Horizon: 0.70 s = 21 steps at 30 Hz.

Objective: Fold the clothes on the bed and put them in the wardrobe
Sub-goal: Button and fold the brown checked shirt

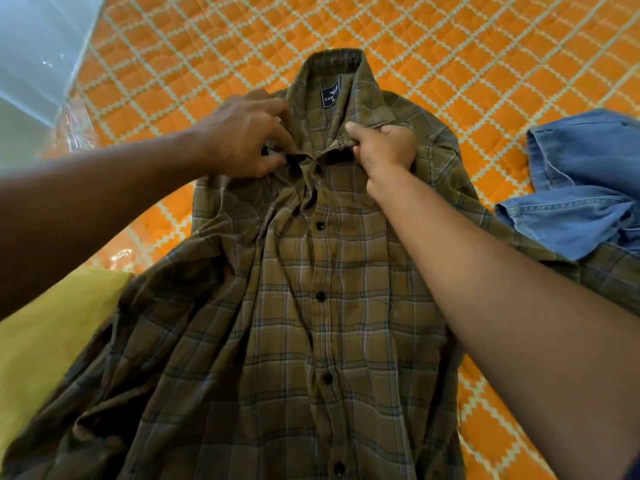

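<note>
Left hand, right hand: fingers curled, pinching.

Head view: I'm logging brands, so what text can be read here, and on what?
"CAM": on the dark blue neck label inside the collar of the plaid shirt; the rest of the word cannot be read.
Small mark under it: too small to read.
Nothing else bears text.

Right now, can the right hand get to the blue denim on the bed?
Probably yes: the blue denim lies uncovered just right of the plaid shirt, nothing between. But the right hand grips the shirt's collar and must let go first.
</note>
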{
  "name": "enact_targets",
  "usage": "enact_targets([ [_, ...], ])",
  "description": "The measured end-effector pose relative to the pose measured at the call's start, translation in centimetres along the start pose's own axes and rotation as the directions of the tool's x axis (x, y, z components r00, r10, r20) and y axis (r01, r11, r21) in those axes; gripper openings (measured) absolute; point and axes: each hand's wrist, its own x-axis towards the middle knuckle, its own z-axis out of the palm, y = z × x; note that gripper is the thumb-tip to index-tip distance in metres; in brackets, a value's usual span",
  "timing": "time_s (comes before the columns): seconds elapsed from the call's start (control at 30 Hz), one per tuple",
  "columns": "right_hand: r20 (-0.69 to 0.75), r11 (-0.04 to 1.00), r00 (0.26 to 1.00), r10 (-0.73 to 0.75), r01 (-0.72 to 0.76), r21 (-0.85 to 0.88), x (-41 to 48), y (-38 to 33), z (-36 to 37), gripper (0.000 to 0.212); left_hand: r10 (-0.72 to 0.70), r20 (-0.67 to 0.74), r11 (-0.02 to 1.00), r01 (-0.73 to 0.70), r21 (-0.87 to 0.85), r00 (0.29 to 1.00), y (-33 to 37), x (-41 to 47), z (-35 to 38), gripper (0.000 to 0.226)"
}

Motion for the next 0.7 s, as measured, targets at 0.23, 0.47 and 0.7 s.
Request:
enact_targets([
  [0.23, 0.187, 0.908, 0.943, -0.276, 0.320, -0.271, -0.6, -0.2, -1.4, 0.025, -0.216, -0.395, 0.972, 0.161, -0.169, 0.893, 0.6, 0.7, -1.0, 0.028],
  [0.47, 0.216, 0.943, 0.938, -0.270, 0.303, -0.137, -3.3, -0.2, -2.4, 0.018, 0.215, -0.093, 0.972, -0.204, 0.119, 0.972, 3.9, 0.4, -4.9, 0.036],
  [0.7, 0.299, 0.985, 0.949, -0.103, 0.138, -0.100, -10.8, 1.0, -5.0, 0.019, -0.045, 0.547, 0.989, -0.041, 0.144, 0.836, 9.4, -4.9, -4.6, 0.029],
])
